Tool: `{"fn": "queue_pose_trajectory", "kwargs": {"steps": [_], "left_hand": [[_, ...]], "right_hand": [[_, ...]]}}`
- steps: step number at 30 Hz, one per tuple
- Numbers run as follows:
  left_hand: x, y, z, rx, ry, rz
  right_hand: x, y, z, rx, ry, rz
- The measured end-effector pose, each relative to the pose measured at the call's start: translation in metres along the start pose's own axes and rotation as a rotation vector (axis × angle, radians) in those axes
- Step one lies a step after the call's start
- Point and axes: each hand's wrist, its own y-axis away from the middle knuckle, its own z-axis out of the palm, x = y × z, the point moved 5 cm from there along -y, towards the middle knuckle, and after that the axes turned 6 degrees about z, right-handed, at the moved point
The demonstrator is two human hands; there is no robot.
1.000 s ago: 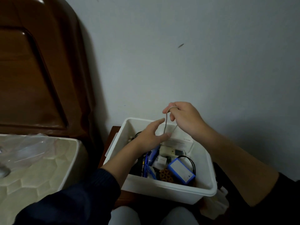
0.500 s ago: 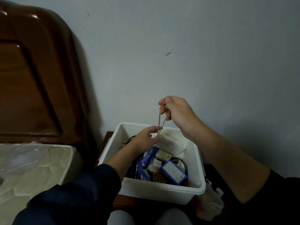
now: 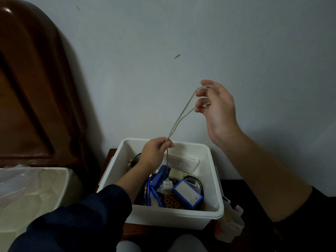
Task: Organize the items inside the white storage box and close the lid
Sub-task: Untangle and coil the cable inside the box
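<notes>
Pinching cord (image 3: 180, 117) | left hand (image 3: 154, 153) over white storage box (image 3: 214, 179) | right hand (image 3: 216, 104) loops it higher

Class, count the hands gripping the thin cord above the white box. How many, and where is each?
2. The left hand pinches the cord low, just above the white box; the right hand holds its loop higher up.

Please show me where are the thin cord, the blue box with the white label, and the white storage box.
thin cord (image 3: 179, 122): head view, on the doubled strand between both hands.
blue box (image 3: 187, 194): head view, on its white label.
white storage box (image 3: 174, 216): head view, on the near outer wall.
</notes>
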Motion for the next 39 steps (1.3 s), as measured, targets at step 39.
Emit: {"fn": "queue_pose_trajectory", "kwargs": {"steps": [39], "left_hand": [[0.064, 0.057, -0.057, 0.200, 0.741, -0.219]], "right_hand": [[0.120, 0.124, 0.006, -0.563, 0.774, 0.503]]}}
